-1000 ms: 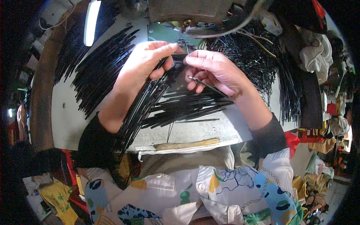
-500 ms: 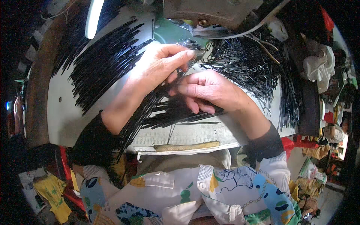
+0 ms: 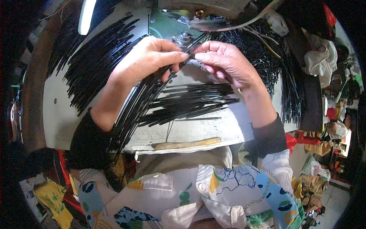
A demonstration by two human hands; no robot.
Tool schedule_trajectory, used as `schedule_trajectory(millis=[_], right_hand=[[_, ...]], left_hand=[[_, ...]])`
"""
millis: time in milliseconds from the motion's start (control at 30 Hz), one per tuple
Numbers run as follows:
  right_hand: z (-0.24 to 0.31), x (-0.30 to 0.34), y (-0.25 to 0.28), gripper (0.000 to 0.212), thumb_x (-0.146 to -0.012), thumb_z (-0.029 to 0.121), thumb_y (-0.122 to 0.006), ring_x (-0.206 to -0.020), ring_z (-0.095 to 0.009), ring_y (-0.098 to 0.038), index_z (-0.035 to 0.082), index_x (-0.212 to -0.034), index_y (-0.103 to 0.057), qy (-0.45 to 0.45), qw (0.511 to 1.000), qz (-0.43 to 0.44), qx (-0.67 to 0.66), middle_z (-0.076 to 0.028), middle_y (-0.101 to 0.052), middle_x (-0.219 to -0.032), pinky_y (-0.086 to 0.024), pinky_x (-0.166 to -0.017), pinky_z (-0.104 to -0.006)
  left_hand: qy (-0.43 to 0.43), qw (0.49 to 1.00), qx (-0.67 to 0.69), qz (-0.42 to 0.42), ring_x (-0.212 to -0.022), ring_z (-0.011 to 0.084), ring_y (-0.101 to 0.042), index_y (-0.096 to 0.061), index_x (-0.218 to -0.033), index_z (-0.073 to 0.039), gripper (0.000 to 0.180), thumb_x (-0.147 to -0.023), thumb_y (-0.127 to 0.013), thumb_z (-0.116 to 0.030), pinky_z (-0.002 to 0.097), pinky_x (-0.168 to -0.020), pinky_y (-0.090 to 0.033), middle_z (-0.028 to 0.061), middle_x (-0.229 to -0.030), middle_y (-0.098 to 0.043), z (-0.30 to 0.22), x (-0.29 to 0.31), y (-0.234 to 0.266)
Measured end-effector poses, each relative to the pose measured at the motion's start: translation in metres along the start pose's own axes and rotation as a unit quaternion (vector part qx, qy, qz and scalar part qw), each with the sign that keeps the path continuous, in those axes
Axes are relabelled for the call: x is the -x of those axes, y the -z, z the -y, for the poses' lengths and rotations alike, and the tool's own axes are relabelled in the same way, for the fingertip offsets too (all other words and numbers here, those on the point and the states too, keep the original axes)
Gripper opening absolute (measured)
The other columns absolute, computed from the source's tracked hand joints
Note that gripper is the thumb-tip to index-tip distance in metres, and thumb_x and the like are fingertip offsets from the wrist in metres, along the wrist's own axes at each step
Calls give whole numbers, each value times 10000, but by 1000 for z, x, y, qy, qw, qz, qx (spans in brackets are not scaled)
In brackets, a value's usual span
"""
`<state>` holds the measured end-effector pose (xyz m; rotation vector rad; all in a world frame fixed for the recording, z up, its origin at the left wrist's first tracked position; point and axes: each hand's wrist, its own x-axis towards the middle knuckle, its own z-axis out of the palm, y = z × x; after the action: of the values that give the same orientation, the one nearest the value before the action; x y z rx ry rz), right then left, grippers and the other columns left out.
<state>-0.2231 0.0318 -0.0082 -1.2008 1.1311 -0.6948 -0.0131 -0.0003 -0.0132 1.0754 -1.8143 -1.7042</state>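
Note:
My left hand (image 3: 146, 57) has thumb and forefinger closed on a thin black strip (image 3: 196, 45) at the middle of the work table. My right hand (image 3: 228, 61) pinches the same spot from the other side, the two thumb tips almost meeting. The held end is too small to make out. Beneath my left wrist a slanting bundle of black strips (image 3: 143, 99) runs down to the table's near edge. Just beyond the fingertips sits a round metal fitting (image 3: 185, 38) on a green machine plate (image 3: 158, 28).
Black strips lie in a loose heap (image 3: 194, 101) in front of me, in rows (image 3: 99, 61) at left, and tangled (image 3: 251, 53) at right. A machine head (image 3: 206, 4) with a cable (image 3: 253, 19) overhangs the far side. A white lamp (image 3: 87, 17) hangs far left.
My right hand has moved up and away from the middle heap, uncovering it. My left hand has shifted slightly left. The whole view has also drifted a little.

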Motion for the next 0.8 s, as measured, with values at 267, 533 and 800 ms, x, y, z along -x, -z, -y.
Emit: schedule_trajectory(millis=[267, 533, 800], right_hand=[[-8, -7, 18, 296, -845, 221, -574, -618, -131, -622, 22, -1062, -545, 45, 979, 54, -189, -111, -637, -807, -526, -541, -238], [-12, -11, 19, 240, -875, 195, -530, -632, -154, -625, -2, -1009, -554, 91, 970, -44, -221, -135, -637, -829, -537, -558, -257], [-14, -13, 12, 158, -893, 144, -478, -677, -182, -634, 15, -969, -527, 140, 952, -80, -259, -154, -628, -882, -553, -587, -285]], left_hand=[[-2, 997, 65, 39, -429, 47, -450, -608, -784, -24, 208, -808, -639, -228, 175, -388, -318, 4, -606, -552, 2, -2, 6], [-1, 997, -49, -67, -406, 12, -393, -623, -840, -27, 282, -852, -575, -305, 163, -373, -279, -18, -569, -517, -11, 4, 21], [-33, 991, 48, -117, -389, 19, -315, -614, -826, -34, 253, -848, -584, -285, 182, -358, -211, -61, -492, -379, 8, -8, 25]])
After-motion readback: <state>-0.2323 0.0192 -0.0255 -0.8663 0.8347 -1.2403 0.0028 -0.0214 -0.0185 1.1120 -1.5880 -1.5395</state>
